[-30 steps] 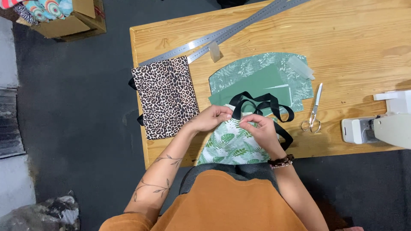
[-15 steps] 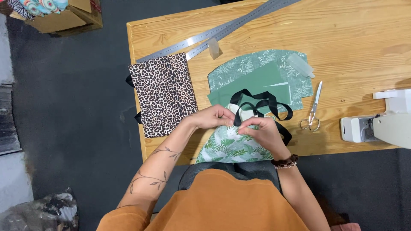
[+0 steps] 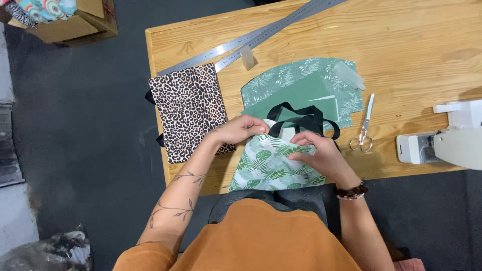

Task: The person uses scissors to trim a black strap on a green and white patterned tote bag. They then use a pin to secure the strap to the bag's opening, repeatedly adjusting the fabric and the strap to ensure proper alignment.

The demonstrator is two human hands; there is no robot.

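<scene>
A white cloth bag with green leaf print (image 3: 268, 168) lies at the near edge of the wooden table (image 3: 401, 45), black straps (image 3: 301, 120) looping from its top. My left hand (image 3: 241, 130) pinches the bag's top edge at the left. My right hand (image 3: 316, 155) presses on the bag's upper right part, fingers gripping the cloth by the straps. Under and behind the bag lie green fabric pieces (image 3: 301, 88).
A leopard-print bag (image 3: 188, 110) lies left of my hands. Two long metal rulers (image 3: 251, 40) cross the table's far left. Scissors (image 3: 365, 125) rest to the right, then a white sewing machine (image 3: 442, 140). A cardboard box of fabrics (image 3: 65, 20) sits on the dark floor.
Both hands stay on the leaf-print bag's top; my right hand has shifted down onto the bag's face and the fingers have reworked the top edge.
</scene>
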